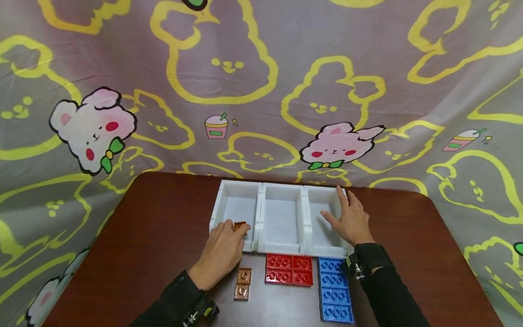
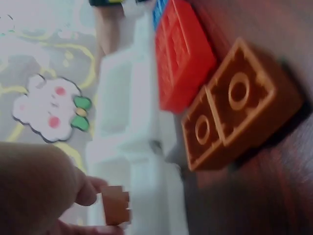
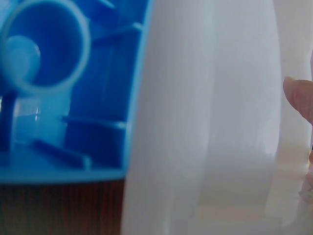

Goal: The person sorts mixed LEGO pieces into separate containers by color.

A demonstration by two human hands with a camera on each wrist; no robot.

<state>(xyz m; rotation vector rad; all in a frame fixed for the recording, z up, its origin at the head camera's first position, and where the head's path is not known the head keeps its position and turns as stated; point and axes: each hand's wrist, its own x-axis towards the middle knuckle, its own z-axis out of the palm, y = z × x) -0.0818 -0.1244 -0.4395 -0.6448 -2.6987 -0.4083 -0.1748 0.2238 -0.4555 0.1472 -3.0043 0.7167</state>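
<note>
My left hand (image 1: 222,250) pinches a brown toy building brick (image 2: 115,205) between thumb and fingers, over the near part of the left white bin (image 1: 214,213). In the head view the fingers hide part of that brick. Over the right white bin (image 1: 327,251), at its right side, is my right hand (image 1: 354,221), fingers spread and holding nothing. Only a thumb (image 3: 299,97) and a bit of that hand show at the edge of the right wrist view. Below the left hand, two brown bricks (image 1: 243,284) lie end to end with their hollow undersides up.
Several red bricks (image 1: 288,270) form a block in front of the middle bin (image 1: 282,249). Several blue bricks (image 1: 335,290) lie in a column before the right bin, near the right wrist. A patterned cloth (image 1: 253,118) hangs behind the dark wooden table (image 1: 163,213).
</note>
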